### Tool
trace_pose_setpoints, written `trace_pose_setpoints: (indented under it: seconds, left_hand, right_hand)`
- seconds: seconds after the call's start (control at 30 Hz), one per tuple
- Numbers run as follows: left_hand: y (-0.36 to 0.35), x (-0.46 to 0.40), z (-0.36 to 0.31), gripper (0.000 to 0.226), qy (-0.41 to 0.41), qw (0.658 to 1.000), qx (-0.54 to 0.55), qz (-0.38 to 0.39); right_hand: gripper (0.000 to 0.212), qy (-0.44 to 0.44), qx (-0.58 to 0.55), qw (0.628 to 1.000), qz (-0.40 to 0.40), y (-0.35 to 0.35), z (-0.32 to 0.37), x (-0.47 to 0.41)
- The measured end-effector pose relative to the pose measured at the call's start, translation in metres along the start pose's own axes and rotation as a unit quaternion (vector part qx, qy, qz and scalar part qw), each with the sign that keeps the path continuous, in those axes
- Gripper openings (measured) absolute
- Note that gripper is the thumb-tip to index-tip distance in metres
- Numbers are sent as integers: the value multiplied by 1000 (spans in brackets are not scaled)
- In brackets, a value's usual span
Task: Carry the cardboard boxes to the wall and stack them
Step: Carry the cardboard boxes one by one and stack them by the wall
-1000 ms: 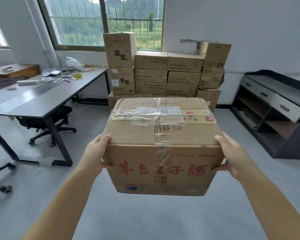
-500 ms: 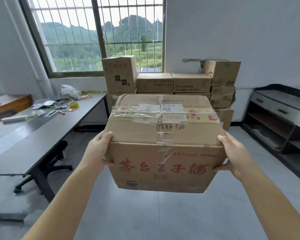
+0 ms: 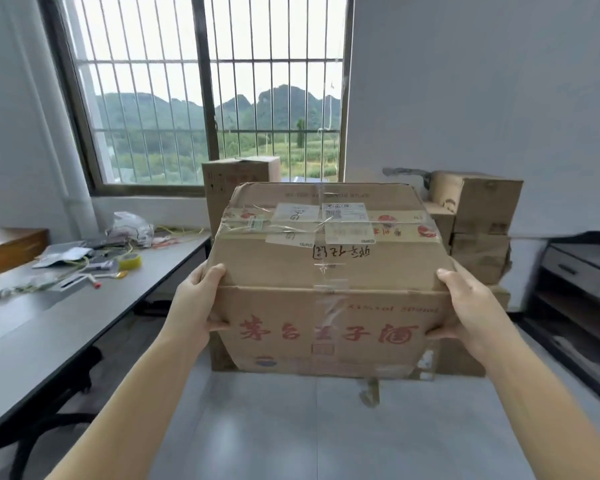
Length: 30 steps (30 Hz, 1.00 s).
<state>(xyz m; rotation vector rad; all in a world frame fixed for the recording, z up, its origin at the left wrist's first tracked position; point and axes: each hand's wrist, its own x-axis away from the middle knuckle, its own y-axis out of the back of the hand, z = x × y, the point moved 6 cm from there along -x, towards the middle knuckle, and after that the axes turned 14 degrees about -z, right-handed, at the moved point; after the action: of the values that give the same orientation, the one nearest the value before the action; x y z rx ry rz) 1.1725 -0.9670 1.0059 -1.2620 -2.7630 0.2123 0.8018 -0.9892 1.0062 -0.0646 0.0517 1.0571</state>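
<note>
From the head view, a person is holding a cardboard box (image 3: 326, 271) up in the air, in front of the stacked boxes (image 3: 475, 216) standing against the wall under the window (image 3: 201, 98). The left hand (image 3: 196, 306) is gripping its left side and the right hand (image 3: 465, 310) its right side, thumbs lying on the near face. The box is taped shut with clear tape; its contents are not showing. White labels (image 3: 347, 221) and handwriting are sitting on top; red Chinese characters are running across the front. A yellow tape roll (image 3: 129, 262) is lying on the grey desk (image 3: 66, 323) near its far edge.
</note>
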Motion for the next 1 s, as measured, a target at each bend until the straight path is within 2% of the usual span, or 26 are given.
trace_pose_setpoints:
  seconds: [0.2, 0.5, 0.6, 0.7, 1.0]
  left_hand:
    - [-93, -92, -5, 37, -28, 999, 31, -14]
    - [-210, -222, 1, 39, -52, 995, 77, -19]
    - [-251, -276, -1, 37, -68, 992, 103, -4]
    - [-295, -337, -7, 38, -86, 987, 131, 18]
    - [-421, -500, -39, 35, -123, 972, 189, 63]
  right_hand:
    - [41, 35, -37, 999, 18, -61, 20, -127]
    - [29, 96, -43, 994, 19, -147, 38, -275]
    - [35, 128, -55, 990, 14, -185, 44, -323]
    - [44, 150, -76, 986, -10, -222, 51, -373]
    - [44, 204, -120, 968, -84, -320, 71, -519]
